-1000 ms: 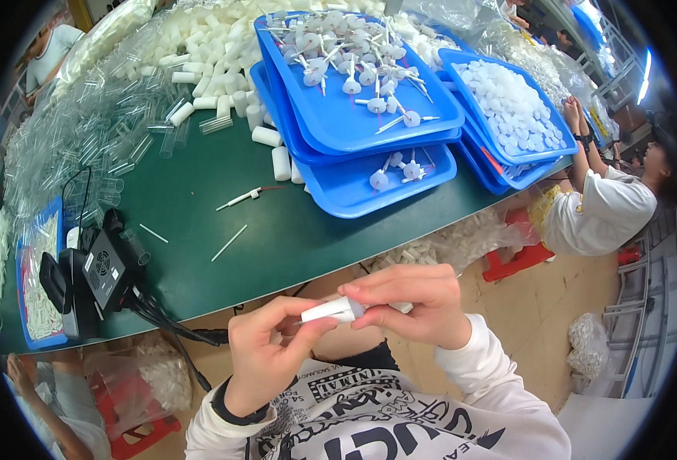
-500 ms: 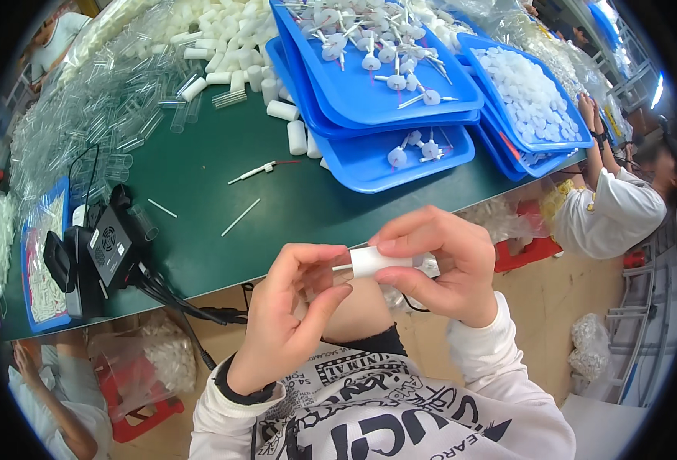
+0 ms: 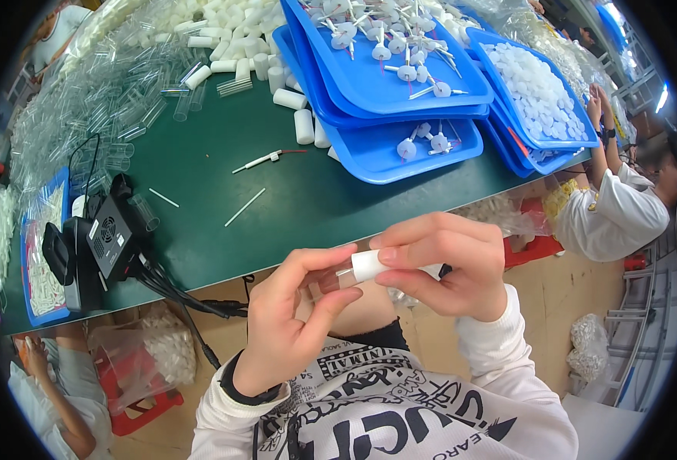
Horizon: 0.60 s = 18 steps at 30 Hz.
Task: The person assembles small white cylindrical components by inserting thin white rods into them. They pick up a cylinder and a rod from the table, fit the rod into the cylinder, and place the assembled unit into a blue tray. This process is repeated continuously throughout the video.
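Observation:
In front of my body, my right hand [image 3: 457, 264] pinches a white foam-like cylinder [image 3: 364, 264] between thumb and fingers. A short white stick end [image 3: 344, 272] pokes out of its left side. My left hand [image 3: 285, 310] is curled around a clear plastic tube [image 3: 325, 282], thumb below and fingers above. The cylinder sits at the tube's right end; whether its edge is inside the rim I cannot tell. On the green table [image 3: 200, 245] beyond lie a white stick with a red wire [image 3: 266, 161] and two thin white sticks [image 3: 245, 207].
Stacked blue trays [image 3: 400, 172] with white discs on sticks stand ahead, beside a tray of white discs [image 3: 534, 96]. Clear tubes [image 3: 135, 100] and white cylinders [image 3: 223, 50] are heaped at the far left. A black device [image 3: 112, 238] with cables stands left. Co-workers sit at both sides.
The white cylinder has come closer to my left hand, and its protruding stick now shows shorter, by the clear tube. My right fingers cover more of the cylinder. The view has shifted slightly.

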Tool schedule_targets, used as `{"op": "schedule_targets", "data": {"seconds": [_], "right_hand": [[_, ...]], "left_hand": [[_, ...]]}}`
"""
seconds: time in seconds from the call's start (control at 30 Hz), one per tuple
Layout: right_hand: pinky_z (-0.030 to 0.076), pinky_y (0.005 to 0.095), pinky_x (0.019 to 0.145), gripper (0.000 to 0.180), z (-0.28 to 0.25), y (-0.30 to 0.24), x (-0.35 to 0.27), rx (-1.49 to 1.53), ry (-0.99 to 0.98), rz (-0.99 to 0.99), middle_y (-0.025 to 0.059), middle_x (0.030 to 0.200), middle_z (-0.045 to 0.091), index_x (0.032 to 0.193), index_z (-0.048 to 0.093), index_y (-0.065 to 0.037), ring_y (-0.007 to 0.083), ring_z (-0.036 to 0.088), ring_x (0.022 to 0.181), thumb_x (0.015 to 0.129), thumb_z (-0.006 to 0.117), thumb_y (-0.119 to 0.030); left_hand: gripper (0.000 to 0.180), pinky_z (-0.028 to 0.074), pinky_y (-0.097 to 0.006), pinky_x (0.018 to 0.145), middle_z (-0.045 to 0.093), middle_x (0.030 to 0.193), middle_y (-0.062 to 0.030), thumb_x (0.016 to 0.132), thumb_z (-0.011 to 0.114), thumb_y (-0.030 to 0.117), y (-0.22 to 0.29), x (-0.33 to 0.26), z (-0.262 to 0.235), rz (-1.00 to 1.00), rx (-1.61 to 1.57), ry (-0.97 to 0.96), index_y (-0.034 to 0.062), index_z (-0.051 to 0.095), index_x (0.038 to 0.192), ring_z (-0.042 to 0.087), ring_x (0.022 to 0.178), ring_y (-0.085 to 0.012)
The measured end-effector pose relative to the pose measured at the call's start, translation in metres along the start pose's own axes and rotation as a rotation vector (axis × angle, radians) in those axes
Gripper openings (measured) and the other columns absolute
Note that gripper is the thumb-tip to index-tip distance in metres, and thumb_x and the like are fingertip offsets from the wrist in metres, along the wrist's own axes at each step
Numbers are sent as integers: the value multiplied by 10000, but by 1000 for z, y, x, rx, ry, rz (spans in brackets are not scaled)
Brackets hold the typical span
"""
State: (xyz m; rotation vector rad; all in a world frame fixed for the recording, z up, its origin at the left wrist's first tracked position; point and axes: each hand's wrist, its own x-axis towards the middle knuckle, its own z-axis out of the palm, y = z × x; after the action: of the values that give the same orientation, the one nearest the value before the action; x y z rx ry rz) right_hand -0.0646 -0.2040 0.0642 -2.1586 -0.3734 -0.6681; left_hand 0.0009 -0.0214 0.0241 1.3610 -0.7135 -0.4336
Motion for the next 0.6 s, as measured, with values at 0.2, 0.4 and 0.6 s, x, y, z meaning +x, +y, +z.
{"op": "schedule_targets", "data": {"seconds": [0.2, 0.4, 0.6], "right_hand": [[508, 252, 576, 209, -1, 2, -4, 61, -94, 82, 109, 814, 667, 827, 637, -15, 198, 653, 677, 668, 769, -44], [504, 235, 611, 249, 1, -6, -6, 252, 15, 420, 79, 857, 669, 922, 653, -11, 153, 645, 708, 696, 749, -52], [511, 236, 635, 251, -3, 4, -27, 271, -2, 476, 86, 809, 679, 951, 692, -19, 142, 640, 699, 706, 739, -38]], "left_hand": [[350, 500, -258, 708, 639, 945, -95, 775, 650, -48, -2, -3, 1, 30, 68, 9, -15, 557, 1111, 621, 803, -138], [320, 511, -264, 633, 636, 919, -121, 714, 697, -42, -9, 0, 1, 158, 239, 60, 0, 611, 1020, 624, 738, -183], [285, 513, -272, 680, 640, 923, -135, 686, 719, -48, 1, 0, 4, 195, 342, 74, -22, 633, 956, 634, 784, -199]]}}
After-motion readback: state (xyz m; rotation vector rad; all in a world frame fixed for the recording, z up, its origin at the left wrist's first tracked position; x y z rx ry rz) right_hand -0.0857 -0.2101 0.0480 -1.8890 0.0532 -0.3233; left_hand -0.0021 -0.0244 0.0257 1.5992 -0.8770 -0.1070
